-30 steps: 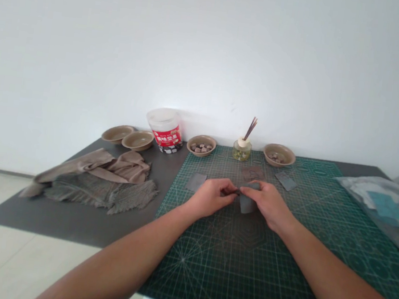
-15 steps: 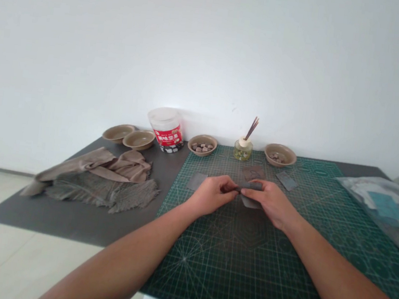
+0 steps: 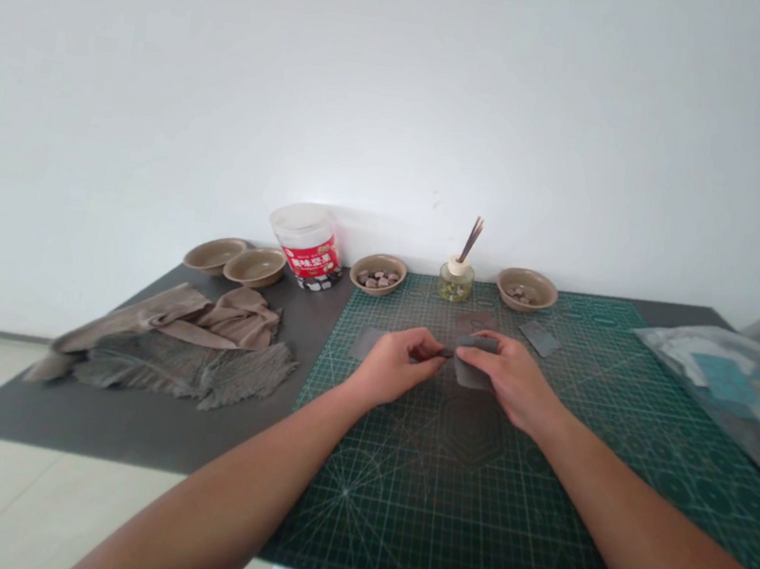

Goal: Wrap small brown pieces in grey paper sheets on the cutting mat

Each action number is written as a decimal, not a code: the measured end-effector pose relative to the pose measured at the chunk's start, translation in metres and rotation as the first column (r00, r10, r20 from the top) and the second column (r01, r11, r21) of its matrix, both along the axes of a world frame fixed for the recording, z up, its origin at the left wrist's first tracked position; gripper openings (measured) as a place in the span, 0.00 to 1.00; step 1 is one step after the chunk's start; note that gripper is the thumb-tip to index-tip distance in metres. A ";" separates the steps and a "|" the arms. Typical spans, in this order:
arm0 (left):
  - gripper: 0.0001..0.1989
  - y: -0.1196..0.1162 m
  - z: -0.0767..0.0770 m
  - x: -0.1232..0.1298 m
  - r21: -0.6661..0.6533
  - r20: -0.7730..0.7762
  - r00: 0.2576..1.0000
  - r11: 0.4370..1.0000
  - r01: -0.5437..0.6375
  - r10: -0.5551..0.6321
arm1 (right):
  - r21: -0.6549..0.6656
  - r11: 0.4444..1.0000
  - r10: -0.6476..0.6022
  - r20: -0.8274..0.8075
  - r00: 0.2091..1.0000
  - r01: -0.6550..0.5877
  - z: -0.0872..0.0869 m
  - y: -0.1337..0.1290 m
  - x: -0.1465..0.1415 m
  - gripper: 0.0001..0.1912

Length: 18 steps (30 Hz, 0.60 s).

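Observation:
Over the cutting mat (image 3: 412, 473), both hands meet at a small grey pouch-like piece (image 3: 472, 376) of thin material. My right hand (image 3: 511, 374) grips its right side, thumb in front, with the lower part hanging below the fingers. My left hand (image 3: 398, 361) is closed in a pinch at a small dark bit beside the piece's left edge; whether that bit is joined to it I cannot tell. Flat on the mat lie a sheer grey rectangle (image 3: 365, 343) by my left hand, a brown one (image 3: 476, 319) partly hidden behind my hands, and another grey one (image 3: 540, 338).
Along the wall stand a bowl of stones (image 3: 378, 277), a reed diffuser (image 3: 456, 280), a second bowl with stones (image 3: 527, 293), a red-labelled tub (image 3: 308, 248) and two further bowls (image 3: 254, 269). Crumpled cloth (image 3: 171, 342) lies left, a clear plastic bag (image 3: 734, 383) right.
My left fingertips have drawn slightly left from the grey piece, leaving a small gap between the hands. The piece is turned more upright in my right hand. The view has shifted slightly.

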<state>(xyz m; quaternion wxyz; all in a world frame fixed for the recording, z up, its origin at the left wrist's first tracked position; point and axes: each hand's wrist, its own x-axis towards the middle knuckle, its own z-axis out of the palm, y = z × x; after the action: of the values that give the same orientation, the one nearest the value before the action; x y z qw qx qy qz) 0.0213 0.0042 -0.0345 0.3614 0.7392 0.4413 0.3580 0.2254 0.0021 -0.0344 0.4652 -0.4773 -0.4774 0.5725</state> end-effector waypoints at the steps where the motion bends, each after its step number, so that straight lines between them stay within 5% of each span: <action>1: 0.08 0.000 0.000 0.000 -0.004 0.007 1.000 1.000 0.009 -0.009 | 0.010 1.000 0.016 0.017 1.000 -0.016 0.001 -0.002 -0.001 0.15; 18: 0.07 -0.003 0.005 -0.002 -0.032 0.005 0.997 0.996 0.080 -0.079 | -0.016 0.990 0.144 0.091 0.985 -0.144 0.000 -0.004 0.002 0.13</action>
<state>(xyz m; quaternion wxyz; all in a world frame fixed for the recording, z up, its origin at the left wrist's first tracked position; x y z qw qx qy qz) 0.0192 0.0014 -0.0294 0.3880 0.7497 0.4165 0.3376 0.2271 -0.0016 -0.0341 0.3980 -0.4695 -0.5290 0.5843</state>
